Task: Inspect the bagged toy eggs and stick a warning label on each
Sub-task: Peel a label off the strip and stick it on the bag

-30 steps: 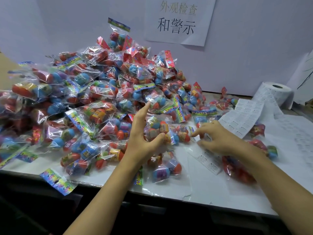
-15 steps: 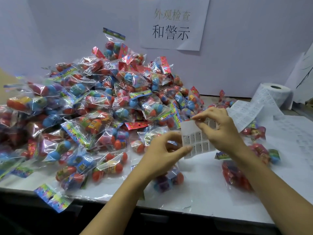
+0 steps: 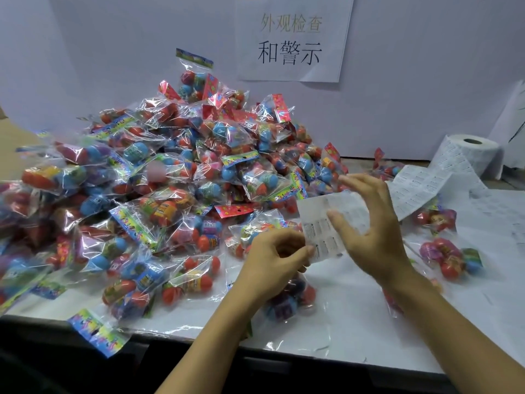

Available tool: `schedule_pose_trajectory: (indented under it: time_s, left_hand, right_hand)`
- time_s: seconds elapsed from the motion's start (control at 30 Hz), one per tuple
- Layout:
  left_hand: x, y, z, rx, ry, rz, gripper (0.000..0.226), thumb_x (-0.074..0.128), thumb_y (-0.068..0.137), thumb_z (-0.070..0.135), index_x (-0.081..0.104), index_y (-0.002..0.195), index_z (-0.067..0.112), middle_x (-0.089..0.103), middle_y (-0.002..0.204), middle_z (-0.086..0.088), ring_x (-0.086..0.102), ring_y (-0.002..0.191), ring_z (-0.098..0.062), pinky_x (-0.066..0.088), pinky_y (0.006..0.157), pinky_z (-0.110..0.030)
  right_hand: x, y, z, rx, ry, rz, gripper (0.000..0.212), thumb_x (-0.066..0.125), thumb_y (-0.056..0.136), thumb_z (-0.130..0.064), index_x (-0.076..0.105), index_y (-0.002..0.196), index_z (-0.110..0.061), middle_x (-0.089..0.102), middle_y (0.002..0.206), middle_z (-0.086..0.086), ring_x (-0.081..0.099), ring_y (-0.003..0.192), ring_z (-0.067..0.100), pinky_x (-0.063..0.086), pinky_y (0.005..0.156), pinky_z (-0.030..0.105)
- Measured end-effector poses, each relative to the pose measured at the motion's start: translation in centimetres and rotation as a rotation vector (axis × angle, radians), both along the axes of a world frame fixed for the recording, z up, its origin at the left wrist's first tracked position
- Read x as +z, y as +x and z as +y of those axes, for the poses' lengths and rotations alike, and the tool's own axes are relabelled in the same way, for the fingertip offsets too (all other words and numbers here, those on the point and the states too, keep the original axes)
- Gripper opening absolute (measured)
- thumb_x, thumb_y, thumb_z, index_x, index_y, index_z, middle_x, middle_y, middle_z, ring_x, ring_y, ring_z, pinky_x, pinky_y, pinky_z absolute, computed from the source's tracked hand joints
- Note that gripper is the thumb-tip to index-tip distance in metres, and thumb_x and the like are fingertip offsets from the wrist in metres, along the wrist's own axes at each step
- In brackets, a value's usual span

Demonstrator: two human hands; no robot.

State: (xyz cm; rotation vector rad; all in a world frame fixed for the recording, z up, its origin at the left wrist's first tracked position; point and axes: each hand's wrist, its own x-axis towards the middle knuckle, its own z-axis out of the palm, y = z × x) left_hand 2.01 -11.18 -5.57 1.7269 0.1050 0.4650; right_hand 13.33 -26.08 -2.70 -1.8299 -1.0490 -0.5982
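Now the label sheet [image 3: 326, 223] is up off the table [image 3: 355, 322] by the bag pile [image 3: 170, 180], right hand [image 3: 375, 231] holding it, fingers spread, while left hand [image 3: 272, 260] pinches its corner to peel one.

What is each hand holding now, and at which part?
The left hand pinches the bottom edge of the label sheet. The right hand holds the same sheet higher up, thumb in front.
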Motion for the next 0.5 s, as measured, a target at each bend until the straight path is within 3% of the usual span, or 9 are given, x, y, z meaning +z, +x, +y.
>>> schedule_pose_trajectory:
  time_s: [0.1, 0.17, 0.27, 0.5]
  left_hand:
    - [-0.2, -0.1, 0.4, -0.037, -0.088, -0.041, 0.014, 0.068, 0.095, 0.0, 0.073, 0.092, 0.013, 0.072, 0.075, -0.002, 0.066, 0.065, -0.015, 0.056, 0.064, -0.026]
    - [-0.4, 0.0, 0.8, -0.056, -0.095, -0.061, 0.012, 0.068, 0.095, 0.0, 0.074, 0.097, 0.01, 0.072, 0.083, -0.004, 0.068, 0.073, -0.017, 0.057, 0.069, -0.029]
    - [-0.6, -0.1, 1.2, -0.081, -0.054, -0.093, 0.01, 0.068, 0.095, 0.002, 0.073, 0.103, -0.001, 0.07, 0.094, -0.017, 0.068, 0.08, -0.02, 0.059, 0.075, -0.034]
    - [-0.8, -0.1, 1.1, -0.074, -0.12, -0.096, 0.012, 0.065, 0.085, 0.008, 0.074, 0.094, 0.009, 0.07, 0.095, -0.011, 0.069, 0.082, -0.023, 0.061, 0.08, -0.04]
  right_hand:
    - [-1.2, -0.8, -0.6, 0.135, -0.066, -0.157, 0.031, 0.077, 0.085, -0.013, 0.069, 0.113, -0.002, 0.061, 0.113, 0.01, 0.059, 0.107, 0.02, 0.05, 0.095, 0.023]
    - [-1.9, -1.1, -0.7, 0.177, -0.099, -0.164, 0.025, 0.08, 0.085, -0.012, 0.073, 0.108, -0.004, 0.066, 0.108, 0.007, 0.063, 0.103, 0.02, 0.052, 0.092, 0.026]
    - [-2.4, -1.4, -0.5, 0.214, -0.088, -0.104, 0.027, 0.079, 0.084, -0.013, 0.075, 0.109, -0.003, 0.069, 0.108, 0.006, 0.066, 0.103, 0.016, 0.055, 0.09, 0.026]
    - [-2.7, -1.7, 0.3, 0.216, -0.01, -0.078, 0.025, 0.08, 0.081, -0.006, 0.076, 0.104, 0.002, 0.07, 0.1, 0.01, 0.069, 0.089, 0.013, 0.059, 0.078, 0.022]
